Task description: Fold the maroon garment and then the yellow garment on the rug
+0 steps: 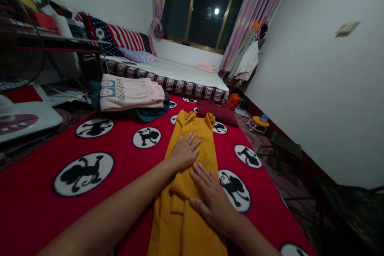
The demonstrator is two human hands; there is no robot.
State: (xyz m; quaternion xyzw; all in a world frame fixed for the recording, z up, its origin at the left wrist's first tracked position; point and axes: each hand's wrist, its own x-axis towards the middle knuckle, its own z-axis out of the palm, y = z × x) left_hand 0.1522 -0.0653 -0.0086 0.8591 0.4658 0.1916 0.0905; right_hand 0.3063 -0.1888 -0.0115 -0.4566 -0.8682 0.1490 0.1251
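Observation:
A mustard-yellow garment (207, 144) lies lengthwise on the red blanket (126, 168), its sides turned inward into a long narrow strip. Its near end runs out of the bottom of the head view. My left hand (185, 153) rests flat on the upper part, fingers spread. Lower and to the right, my right hand (210, 198) lies palm down on the cloth, fingers apart. A loose fold of the yellow cloth sits below my left hand. Which kind of garment it is I cannot tell for sure.
Folded pink clothing (135, 94) rests on a dark teal garment (150, 115) at the left. A folded maroon garment (217, 112) lies beyond the yellow one. Behind stands a low bed (180, 74); a small stool (259, 122) and folding chair (285, 146) stand at the right.

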